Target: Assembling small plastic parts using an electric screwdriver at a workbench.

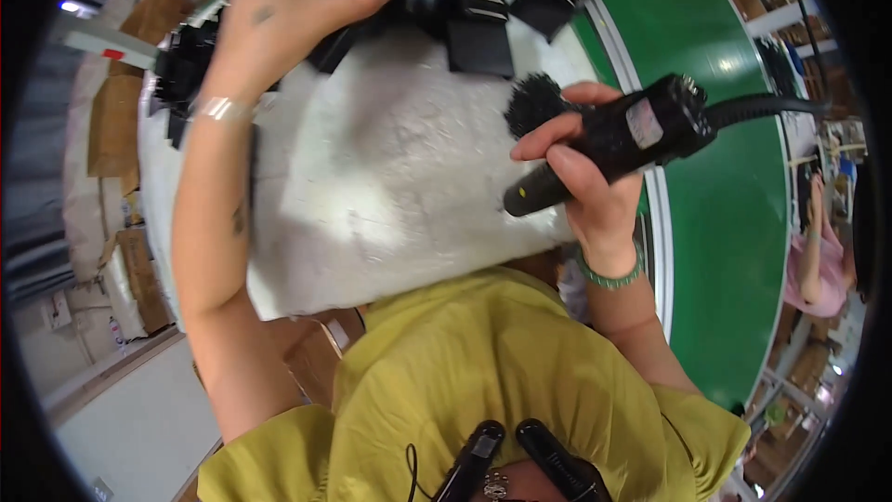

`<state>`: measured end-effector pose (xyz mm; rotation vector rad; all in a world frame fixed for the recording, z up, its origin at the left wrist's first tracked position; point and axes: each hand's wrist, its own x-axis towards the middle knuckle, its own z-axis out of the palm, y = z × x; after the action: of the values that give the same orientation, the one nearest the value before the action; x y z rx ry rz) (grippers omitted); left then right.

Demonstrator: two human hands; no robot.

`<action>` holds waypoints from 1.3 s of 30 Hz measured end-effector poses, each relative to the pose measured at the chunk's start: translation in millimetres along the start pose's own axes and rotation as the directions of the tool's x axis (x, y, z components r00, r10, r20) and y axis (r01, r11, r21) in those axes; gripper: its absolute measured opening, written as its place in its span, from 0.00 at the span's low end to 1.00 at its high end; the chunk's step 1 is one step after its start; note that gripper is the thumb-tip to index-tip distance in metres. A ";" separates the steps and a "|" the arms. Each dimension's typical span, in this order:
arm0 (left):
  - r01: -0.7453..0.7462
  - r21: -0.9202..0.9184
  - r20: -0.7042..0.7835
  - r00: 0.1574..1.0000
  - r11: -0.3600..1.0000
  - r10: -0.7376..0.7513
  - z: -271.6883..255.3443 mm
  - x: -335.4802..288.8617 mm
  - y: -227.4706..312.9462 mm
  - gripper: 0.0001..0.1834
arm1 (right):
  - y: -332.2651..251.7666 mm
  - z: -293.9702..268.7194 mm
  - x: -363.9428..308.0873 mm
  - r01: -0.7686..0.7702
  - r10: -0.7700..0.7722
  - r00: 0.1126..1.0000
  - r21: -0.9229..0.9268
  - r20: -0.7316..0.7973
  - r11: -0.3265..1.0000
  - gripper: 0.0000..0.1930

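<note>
My right hand (595,172) is wrapped around a corded black electric screwdriver (641,130), its narrow end pointing left and down over the white-wrapped work surface (372,177). A cable (767,108) runs from its back end to the right. Beside those fingers lies a heap of tiny black pieces (536,104), perhaps screws. At the far left my left hand (295,5) reaches to a pile of black flat parts (478,42), some with pale strips. Its thumb is stretched out across the parts, apart from the fingers. The fingertips are cut off by the upper edge.
A green conveyor-like surface (715,251) with a pale metal edge runs along the right. More black pieces (184,70) lie at the left edge of the work surface. Cardboard boxes (116,125) stand farther left. Another person in pink (822,265) is at the far right.
</note>
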<state>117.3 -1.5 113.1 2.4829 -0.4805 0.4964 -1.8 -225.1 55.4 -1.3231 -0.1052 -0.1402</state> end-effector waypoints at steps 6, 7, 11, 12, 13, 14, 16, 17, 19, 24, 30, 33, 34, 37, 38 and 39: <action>0.075 -0.295 0.373 0.927 0.953 0.043 12.5 -112.3 30.6 0.35 | -20.4 -55.8 10.1 0.285 -0.284 0.958 0.293 -0.047 0.913 0.18; 0.152 -0.303 0.457 0.890 0.941 0.003 18.0 -126.3 36.2 0.35 | -27.3 -59.8 13.8 0.325 -0.318 0.946 0.265 -0.068 0.908 0.18; 0.143 -0.271 0.541 0.840 0.952 0.027 44.1 -155.5 33.4 0.38 | -36.5 -75.3 25.8 0.429 -0.406 0.898 0.141 -0.169 0.892 0.16; 0.050 -0.160 0.528 0.848 0.986 0.043 43.1 -156.2 34.7 0.40 | -35.4 -77.4 23.7 0.428 -0.404 0.898 0.127 -0.176 0.895 0.16; -0.044 -0.045 0.515 0.855 0.998 0.060 43.2 -157.1 36.1 0.42 | -33.8 -78.5 21.7 0.417 -0.392 0.898 0.102 -0.202 0.903 0.16; -0.047 -0.056 0.519 0.852 0.997 0.069 44.9 -159.2 37.1 0.42 | -31.8 -79.2 19.5 0.406 -0.380 0.897 0.080 -0.227 0.910 0.16; 0.006 -0.069 0.531 0.847 0.998 0.032 47.0 -160.0 36.7 0.45 | -25.2 -79.7 16.4 0.388 -0.356 0.897 0.080 -0.263 0.918 0.16; 0.002 -0.071 0.532 0.846 0.997 0.037 47.2 -157.3 38.5 0.45 | -21.4 -81.7 15.8 0.374 -0.346 0.903 0.069 -0.254 0.925 0.16; 0.048 -0.243 0.431 0.900 0.969 0.063 45.4 -150.4 45.5 0.43 | -16.5 -80.8 14.9 0.353 -0.326 0.905 0.054 -0.275 0.934 0.15; -0.123 -0.188 0.388 0.902 0.975 0.188 45.7 -125.5 53.4 0.33 | -15.6 -80.4 14.6 0.364 -0.334 0.895 0.048 -0.295 0.930 0.16; -0.303 -0.218 0.282 0.891 0.928 0.357 90.2 -92.0 75.8 0.21 | -42.6 -74.7 3.9 0.424 -0.401 0.904 0.197 -0.145 0.884 0.18; -0.366 -0.393 0.186 0.866 0.843 0.463 122.9 -77.3 82.9 0.17 | -48.3 -72.5 6.3 0.464 -0.455 0.886 0.208 -0.092 0.861 0.19; -0.367 -0.442 0.183 0.857 0.818 0.483 131.0 -72.6 82.1 0.15 | -48.8 -71.2 8.4 0.477 -0.473 0.878 0.223 -0.075 0.850 0.20; -0.396 -0.465 0.105 0.863 0.792 0.494 142.3 -65.6 75.5 0.09 | -49.8 -69.7 11.3 0.507 -0.499 0.861 0.220 -0.095 0.833 0.21; -0.418 -0.445 0.038 0.875 0.792 0.483 143.0 -64.0 73.2 0.07 | -49.9 -69.6 12.3 0.528 -0.516 0.849 0.210 -0.116 0.823 0.21; -0.420 -0.437 0.037 0.875 0.796 0.482 139.9 -63.0 71.9 0.07 | -49.1 -69.4 12.8 0.534 -0.519 0.846 0.225 -0.124 0.815 0.21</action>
<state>65.4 -124.6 9.0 1.9855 -1.1365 0.3413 2.7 -304.7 87.7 -1.0043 -0.4315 -0.6210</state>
